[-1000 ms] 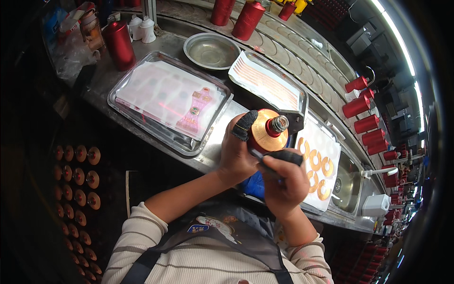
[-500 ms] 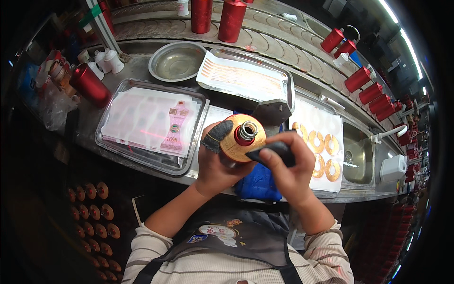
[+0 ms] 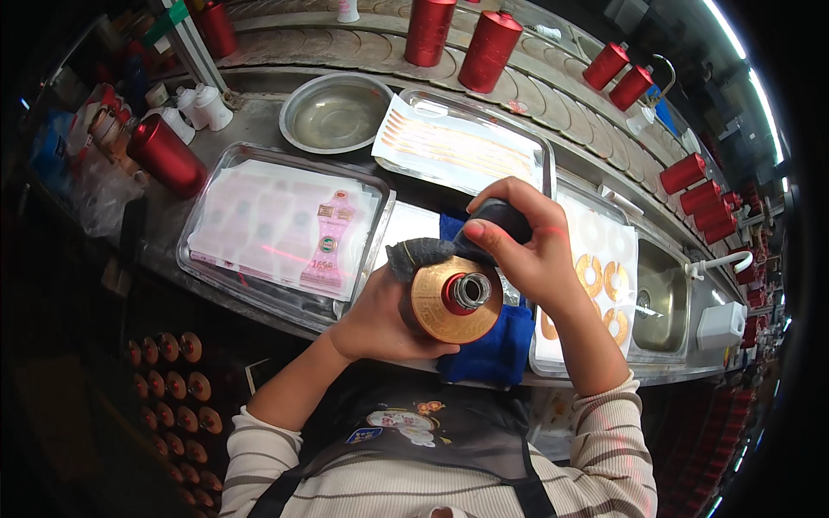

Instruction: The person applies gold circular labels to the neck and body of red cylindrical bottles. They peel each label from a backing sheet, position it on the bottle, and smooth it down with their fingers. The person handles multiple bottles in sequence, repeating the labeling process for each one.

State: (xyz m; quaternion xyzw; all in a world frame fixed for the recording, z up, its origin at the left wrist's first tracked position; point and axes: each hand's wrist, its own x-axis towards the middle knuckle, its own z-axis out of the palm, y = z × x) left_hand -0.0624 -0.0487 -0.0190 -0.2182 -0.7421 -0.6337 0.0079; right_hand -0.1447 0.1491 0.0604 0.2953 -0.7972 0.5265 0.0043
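Note:
My left hand (image 3: 376, 318) is wrapped round a red bottle (image 3: 452, 285) whose open neck points up at me. A gold ring-shaped label (image 3: 436, 304) covers its shoulder around the neck. A dark sleeve (image 3: 419, 254) covers the left thumb, which rests at the label's far left edge. My right hand (image 3: 548, 250) pinches a black, smooth-edged tool (image 3: 505, 220) between thumb and fingers. Its lower end meets the far side of the label; its exact kind is unclear. Below the bottle lies a blue cloth (image 3: 509, 341) at the counter's edge.
A tray of pink printed sheets (image 3: 276, 224) lies left. Behind stand a metal bowl (image 3: 335, 112) and a tray with orange-striped strips (image 3: 458, 142). Gold C-shaped labels (image 3: 616, 281) on white paper lie right, beside a sink (image 3: 661, 302). Red bottles (image 3: 490, 52) stand on a conveyor (image 3: 553, 99).
The bottle has moved right and slightly nearer me. My right hand has carried the black tool from the label's right side to its far side. Conveyor bottles have shifted right.

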